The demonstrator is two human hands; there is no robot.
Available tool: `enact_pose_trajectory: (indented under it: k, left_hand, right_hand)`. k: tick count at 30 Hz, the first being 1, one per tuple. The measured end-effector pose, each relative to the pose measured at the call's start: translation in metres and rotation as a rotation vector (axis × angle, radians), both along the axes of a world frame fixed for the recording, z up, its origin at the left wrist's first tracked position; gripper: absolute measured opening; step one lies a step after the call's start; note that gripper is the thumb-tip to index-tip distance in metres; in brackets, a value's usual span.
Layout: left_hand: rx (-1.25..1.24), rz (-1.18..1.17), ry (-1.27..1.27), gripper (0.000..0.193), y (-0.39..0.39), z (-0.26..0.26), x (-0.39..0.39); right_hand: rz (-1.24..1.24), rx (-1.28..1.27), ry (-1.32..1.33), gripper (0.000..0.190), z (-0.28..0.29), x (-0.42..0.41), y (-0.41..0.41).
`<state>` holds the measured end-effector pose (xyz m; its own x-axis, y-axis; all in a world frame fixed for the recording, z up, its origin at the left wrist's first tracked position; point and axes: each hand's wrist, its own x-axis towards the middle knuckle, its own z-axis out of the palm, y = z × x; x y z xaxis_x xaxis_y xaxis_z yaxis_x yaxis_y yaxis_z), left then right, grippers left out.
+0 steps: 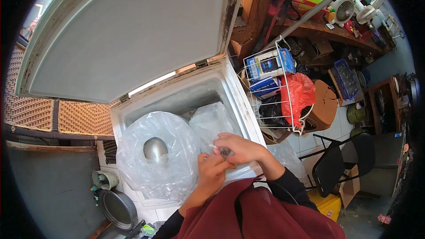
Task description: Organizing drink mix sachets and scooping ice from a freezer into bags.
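Both hands meet over the front of an open white chest freezer [245, 116]. My right hand [244, 147] curls around a small dark grey item [225, 152], too covered to identify. From below, my left hand [212, 171] presses its bent fingers against the same item and my right fingers. Behind my hands, a clear plastic bag with whitish contents [212, 119] lies inside the freezer. To the left of my hands, a large clear plastic bag [132, 152] spreads in a ring over the freezer's front left. A rounded shiny metal object [155, 150] shows through its middle opening.
The freezer lid [132, 33] stands raised on its hinges. A white wire basket [270, 106] with boxes and a red plastic bag [298, 94] is at the right. A black folding chair [328, 171] stands farther right. A metal pot [118, 209] sits on the floor at the lower left.
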<state>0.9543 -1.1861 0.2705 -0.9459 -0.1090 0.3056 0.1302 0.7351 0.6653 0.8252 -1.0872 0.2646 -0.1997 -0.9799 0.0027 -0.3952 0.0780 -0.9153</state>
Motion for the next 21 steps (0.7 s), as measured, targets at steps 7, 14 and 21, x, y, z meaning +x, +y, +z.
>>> enact_pose_trajectory:
  k: [7, 14, 21]
  left_hand:
    - [0.456, 0.204, 0.139, 0.025, -0.001, 0.033, -0.002]
    - [0.19, -0.02, 0.378, 0.035, -0.019, 0.089, -0.024]
    - [0.35, 0.164, 0.241, 0.041, -0.05, 0.072, -0.035]
  right_hand:
    - [-0.16, -0.082, 0.286, 0.021, 0.032, 0.025, -0.009]
    - [-0.582, -0.324, 0.16, 0.007, 0.1, 0.022, 0.001]
    - [-0.855, -0.619, 0.009, 0.005, 0.196, 0.021, 0.091]
